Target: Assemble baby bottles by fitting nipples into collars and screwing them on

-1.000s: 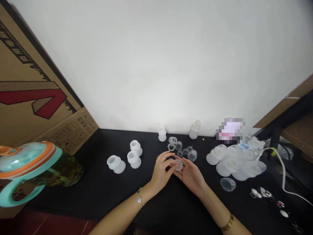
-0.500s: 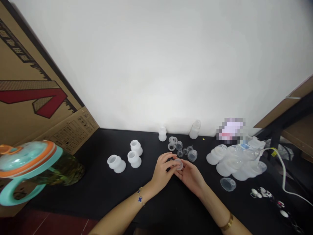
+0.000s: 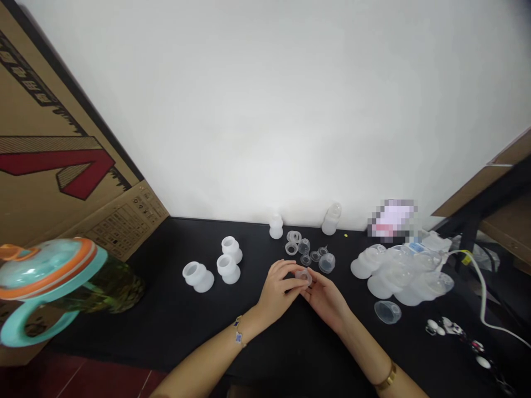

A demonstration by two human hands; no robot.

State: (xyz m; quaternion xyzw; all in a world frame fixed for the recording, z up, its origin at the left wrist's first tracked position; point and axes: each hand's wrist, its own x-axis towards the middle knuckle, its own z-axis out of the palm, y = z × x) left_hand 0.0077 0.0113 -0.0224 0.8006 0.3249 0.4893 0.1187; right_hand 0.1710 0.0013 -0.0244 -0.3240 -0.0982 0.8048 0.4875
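A small clear ring (image 3: 303, 275) is pinched between the fingertips of the left hand (image 3: 277, 292) and the right hand (image 3: 328, 299), around the middle of the black table (image 3: 174, 326). Loads of bare room is left in front of the white cups (image 3: 215, 268). The right side is crowded by clear domes (image 3: 400, 275). The print on the cardboard box (image 3: 62, 166) can't be read.
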